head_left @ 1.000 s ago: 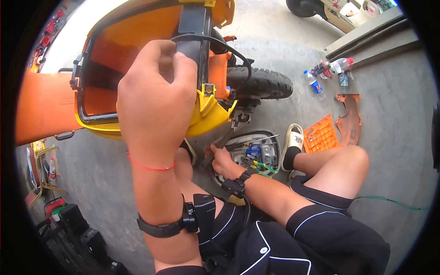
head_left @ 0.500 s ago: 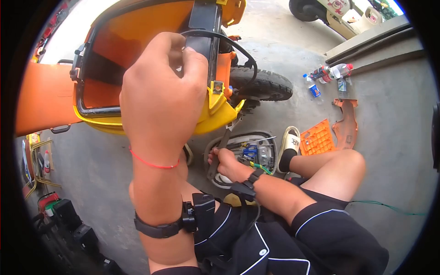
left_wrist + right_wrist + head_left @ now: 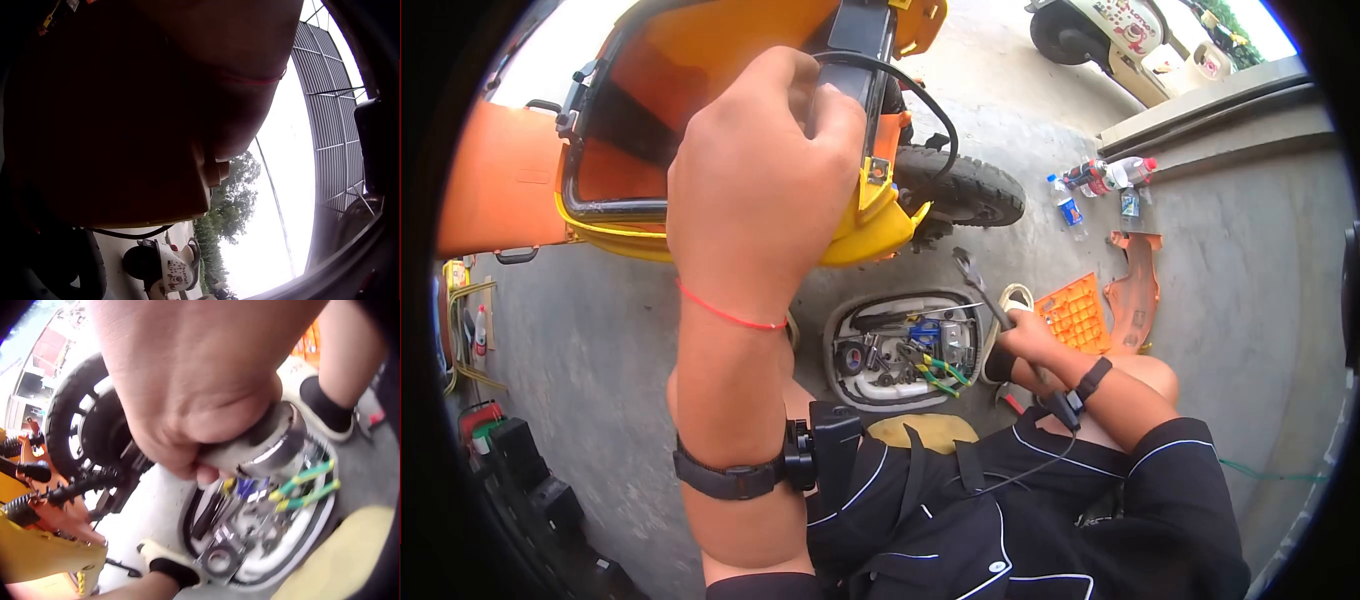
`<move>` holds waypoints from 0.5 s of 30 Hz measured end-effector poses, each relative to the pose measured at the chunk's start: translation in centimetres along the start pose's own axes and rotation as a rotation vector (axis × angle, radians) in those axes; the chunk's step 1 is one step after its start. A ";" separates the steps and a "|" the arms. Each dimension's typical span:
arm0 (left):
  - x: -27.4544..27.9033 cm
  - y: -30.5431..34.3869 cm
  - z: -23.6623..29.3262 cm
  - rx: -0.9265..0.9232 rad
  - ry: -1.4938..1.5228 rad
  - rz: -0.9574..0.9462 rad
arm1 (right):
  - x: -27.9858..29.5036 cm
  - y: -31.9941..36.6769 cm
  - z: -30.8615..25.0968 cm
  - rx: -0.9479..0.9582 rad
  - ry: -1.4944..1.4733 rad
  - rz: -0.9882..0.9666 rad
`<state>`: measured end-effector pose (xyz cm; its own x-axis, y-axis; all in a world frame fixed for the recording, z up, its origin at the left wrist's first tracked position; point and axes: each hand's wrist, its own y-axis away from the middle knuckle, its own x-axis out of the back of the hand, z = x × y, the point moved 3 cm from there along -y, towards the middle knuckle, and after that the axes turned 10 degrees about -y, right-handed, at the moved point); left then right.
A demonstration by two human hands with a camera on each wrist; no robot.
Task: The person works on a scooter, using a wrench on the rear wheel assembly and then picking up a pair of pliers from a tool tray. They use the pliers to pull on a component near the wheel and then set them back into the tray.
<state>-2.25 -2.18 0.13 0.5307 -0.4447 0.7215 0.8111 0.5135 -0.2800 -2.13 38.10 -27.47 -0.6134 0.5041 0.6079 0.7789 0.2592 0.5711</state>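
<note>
In the head view my left hand (image 3: 765, 185) is raised at the black-framed rim of the yellow and orange box (image 3: 882, 232), fingers and thumb curled. A black cable (image 3: 930, 95) loops out from its fingertips toward the wheel, and the hand appears to pinch it. My right hand (image 3: 1032, 340) grips a long grey wrench (image 3: 968, 265), its head pointing forward past the tool tray. In the right wrist view the wrench's handle end (image 3: 275, 450) sticks out of the fist, over the tray. Green-handled pliers (image 3: 935, 370) lie in the tray (image 3: 832, 345) among several tools.
A tyre (image 3: 980, 190) stands beyond the tray. At the right lie orange plastic parts (image 3: 1075, 310) and several bottles (image 3: 1068, 205). Black cases (image 3: 525, 465) are at the lower left, and a scooter (image 3: 1090, 40) stands outside the doorway.
My right hand has moved the wrench from the tray's left side, near the box, to its right side. My left hand stays at the box rim. The view has shifted slightly.
</note>
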 end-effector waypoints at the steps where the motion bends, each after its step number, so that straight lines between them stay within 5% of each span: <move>1: -0.1 0.0 0.0 -0.002 -0.002 0.000 | 0.1 -1.4 1.5 -0.134 0.105 0.028; 3: -0.1 -0.1 0.0 -0.006 -0.002 0.019 | 0.3 -4.1 3.9 -0.263 0.206 0.055; 9: -0.4 -0.1 -0.1 -0.059 0.005 0.032 | 0.2 -9.0 4.2 0.101 0.475 0.247; 15: -0.5 -0.2 -0.2 -0.101 -0.006 0.034 | -0.4 -12.6 3.5 0.184 0.556 0.284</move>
<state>-2.61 -2.19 -0.31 0.5575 -0.4235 0.7141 0.8132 0.4516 -0.3671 -11.26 37.55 -36.85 -0.3178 0.0846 0.9444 0.8999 0.3406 0.2723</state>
